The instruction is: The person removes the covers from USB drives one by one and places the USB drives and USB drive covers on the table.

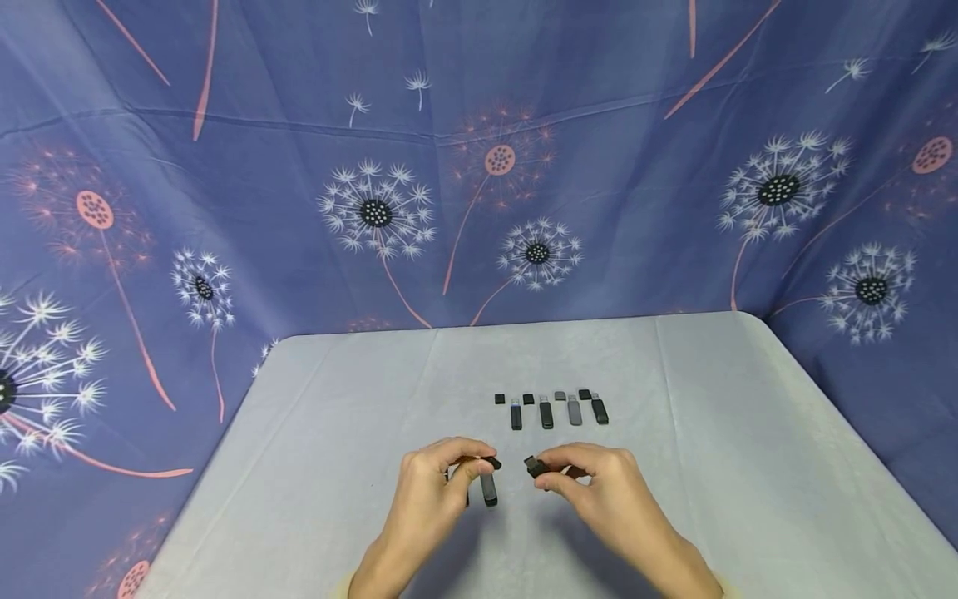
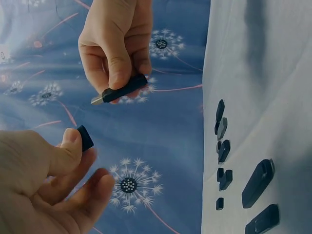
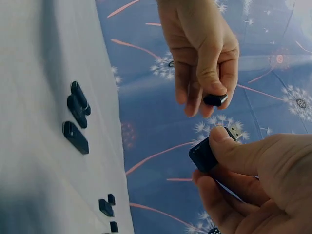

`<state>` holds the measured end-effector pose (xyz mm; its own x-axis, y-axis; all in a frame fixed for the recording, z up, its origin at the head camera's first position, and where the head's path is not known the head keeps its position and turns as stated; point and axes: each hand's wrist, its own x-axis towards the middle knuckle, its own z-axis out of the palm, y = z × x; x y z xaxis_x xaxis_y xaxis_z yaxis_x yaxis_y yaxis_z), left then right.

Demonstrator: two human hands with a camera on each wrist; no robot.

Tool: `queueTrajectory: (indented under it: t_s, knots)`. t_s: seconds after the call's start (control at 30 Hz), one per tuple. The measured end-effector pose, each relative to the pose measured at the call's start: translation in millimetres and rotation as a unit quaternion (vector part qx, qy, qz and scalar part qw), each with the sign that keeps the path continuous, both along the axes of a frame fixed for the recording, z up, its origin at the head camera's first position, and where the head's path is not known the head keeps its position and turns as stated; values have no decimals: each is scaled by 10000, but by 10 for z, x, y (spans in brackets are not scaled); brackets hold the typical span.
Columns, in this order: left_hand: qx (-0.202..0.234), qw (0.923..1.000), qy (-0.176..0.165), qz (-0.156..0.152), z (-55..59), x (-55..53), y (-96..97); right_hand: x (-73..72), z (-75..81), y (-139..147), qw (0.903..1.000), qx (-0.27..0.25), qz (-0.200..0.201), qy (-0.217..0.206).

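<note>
My left hand [image 1: 434,482] pinches a small black cap [image 2: 87,138] between thumb and fingers. My right hand [image 1: 602,474] holds a black USB flash drive [image 2: 126,88], its metal plug bare and pointing toward the left hand. Cap and drive are apart, with a short gap between them above the table. Beneath the left hand lies a capped black flash drive [image 1: 489,489]; more dark drives beside it are partly hidden by that hand in the head view. In the right wrist view, a dark drive [image 3: 75,138] lies near others that overlap in sight.
Farther back on the pale table [image 1: 359,416] several uncapped flash drives [image 1: 546,413] lie in a row, a grey one [image 1: 574,411] among them. Small caps [image 1: 500,399] lie just behind them. A blue dandelion-print cloth [image 1: 464,208] hangs behind and beside the table.
</note>
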<state>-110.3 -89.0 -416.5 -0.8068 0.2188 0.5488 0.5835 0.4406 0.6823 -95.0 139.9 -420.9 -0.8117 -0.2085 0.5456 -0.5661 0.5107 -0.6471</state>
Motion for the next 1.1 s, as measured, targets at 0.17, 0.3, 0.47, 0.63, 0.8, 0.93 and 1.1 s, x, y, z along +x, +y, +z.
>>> queueTrajectory:
  t_s: [0.17,0.3,0.47,0.63,0.8,0.93,1.1]
  knots:
    - [-55,9996,250,-89,31,-70,-12,-71,33,113,9998,190,-75,65]
    - [-75,9999,89,-75,53,-112,-3,-139,45,195,9994,335,-57,-30]
    - [-252,9996,84,-28,66,-210,8,-246,50,259,9986,530,-80,-21]
    - [-560,9983,142,-9,76,-363,2,-377,71,294,9969,653,-205,-383]
    - [-821,9966,66,-37,87,-537,-6,-498,92,300,9952,703,-389,-551]
    - [-1027,9946,-135,-104,98,-688,-15,-577,102,267,9951,613,-488,-605]
    - [-1233,9915,-396,-136,112,-869,-40,-678,95,164,9947,422,-619,-710]
